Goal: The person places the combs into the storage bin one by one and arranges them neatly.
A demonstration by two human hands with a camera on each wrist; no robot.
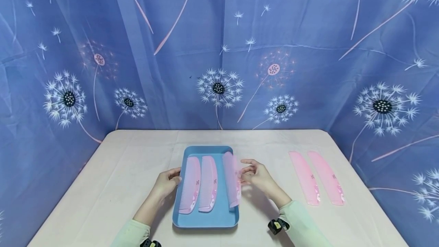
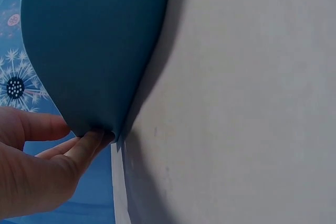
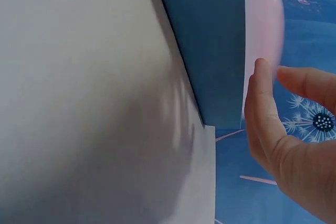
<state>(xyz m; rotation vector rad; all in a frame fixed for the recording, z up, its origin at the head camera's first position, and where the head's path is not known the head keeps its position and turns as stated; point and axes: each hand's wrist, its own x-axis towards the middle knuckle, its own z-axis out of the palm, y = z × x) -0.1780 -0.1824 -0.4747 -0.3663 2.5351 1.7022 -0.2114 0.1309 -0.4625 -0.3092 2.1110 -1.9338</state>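
Note:
A blue tray (image 1: 219,220) stands on the table, with two pink combs, one at the left (image 1: 190,186) and one near the middle (image 1: 208,184), lying side by side in it. My left hand (image 1: 167,182) grips the tray's left edge, its fingertips against the wall in the left wrist view. A third pink comb (image 1: 231,180) sits tilted along the right side, its decorated spine raised over the rim. My right hand (image 1: 257,178) pinches this comb by its raised edge; in the right wrist view the fingers (image 3: 265,103) overlap the comb's side and the thumb is close behind.
Two more pink combs, a nearer one (image 1: 305,178) and a farther one (image 1: 326,178), lie on the pale tabletop (image 1: 130,163) to the right of my right hand. A blue dandelion-print curtain (image 1: 178,87) hangs around the table's back and sides.

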